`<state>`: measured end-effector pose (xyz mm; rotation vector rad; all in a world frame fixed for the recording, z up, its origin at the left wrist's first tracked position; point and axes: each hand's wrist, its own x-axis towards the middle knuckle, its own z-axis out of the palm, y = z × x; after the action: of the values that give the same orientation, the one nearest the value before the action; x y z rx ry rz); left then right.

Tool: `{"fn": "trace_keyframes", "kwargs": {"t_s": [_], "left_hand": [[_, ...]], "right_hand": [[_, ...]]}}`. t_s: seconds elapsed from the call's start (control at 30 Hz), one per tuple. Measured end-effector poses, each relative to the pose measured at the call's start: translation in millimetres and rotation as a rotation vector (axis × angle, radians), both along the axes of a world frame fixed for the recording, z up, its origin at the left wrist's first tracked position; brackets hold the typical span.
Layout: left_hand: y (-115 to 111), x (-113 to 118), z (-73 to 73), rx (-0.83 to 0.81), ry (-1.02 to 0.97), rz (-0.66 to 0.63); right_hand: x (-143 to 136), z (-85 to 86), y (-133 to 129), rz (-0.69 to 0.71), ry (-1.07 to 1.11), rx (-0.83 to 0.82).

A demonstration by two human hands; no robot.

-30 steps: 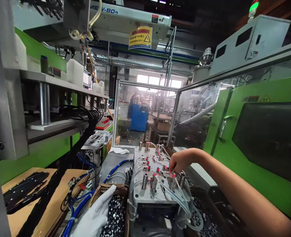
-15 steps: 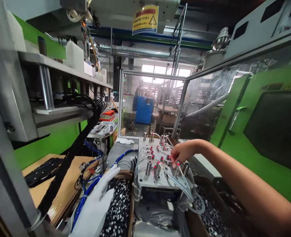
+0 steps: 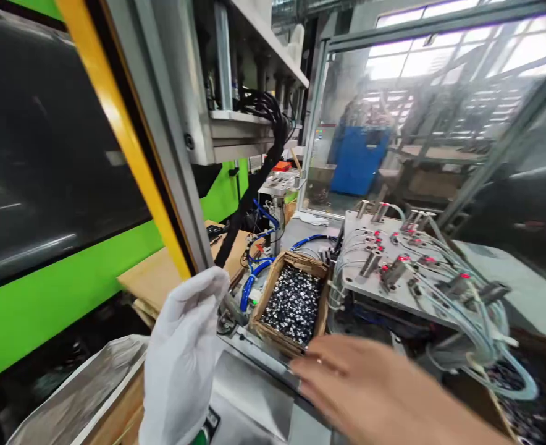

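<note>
So your left hand, the one in the white glove, is up in front of you with the fingers loosely curled, and I can't see anything pinched in it; the palm faces away from the camera, so can't tell for sure if something small sits inside. Your bare right hand is low in the frame, fingers stretched out flat and relaxed, not gripping anything, fingertips pointing left and hovering over the metal ledge just in front of the wooden box.

That box is the closest thing to both hands. It sits between them and a little farther out, just beyond your right fingertips and up and to the right of the gloved fingers. It's full of small black and silver parts, too tiny to make out what they are. Neither hand touches it.

Right beside the box, on its right, is the metal fixture plate with its posts, little red lights and a mess of clear tubes hanging off the near right corner. Blue hoses run in behind the box on the left. Further left there's a cardboard sheet, the yellow and grey door frame and the green machine panel. A glass guard stands behind the fixture.
</note>
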<state>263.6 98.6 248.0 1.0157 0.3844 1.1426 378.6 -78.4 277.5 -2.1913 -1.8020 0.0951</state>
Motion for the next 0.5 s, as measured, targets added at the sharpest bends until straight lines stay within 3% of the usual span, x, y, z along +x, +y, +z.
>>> {"fn": "trace_keyframes", "kwargs": {"t_s": [0.07, 0.17, 0.33, 0.5], "left_hand": [[-1, -12, 0.3, -0.010, -0.012, 0.050], [0, -29, 2.3, -0.036, -0.007, 0.124], [14, -50, -4.5, -0.015, 0.000, 0.240], [42, -51, -14.0, -0.066, 0.005, 0.202]], "right_hand": [[-26, -44.4, 33, 0.166, -0.125, -0.067], [-51, -93.3, 78, 0.225, -0.221, -0.138], [-66, -138.8, 118, 0.169, -0.248, -0.104], [-65, -171.5, 122, 0.116, -0.309, -0.008]]}}
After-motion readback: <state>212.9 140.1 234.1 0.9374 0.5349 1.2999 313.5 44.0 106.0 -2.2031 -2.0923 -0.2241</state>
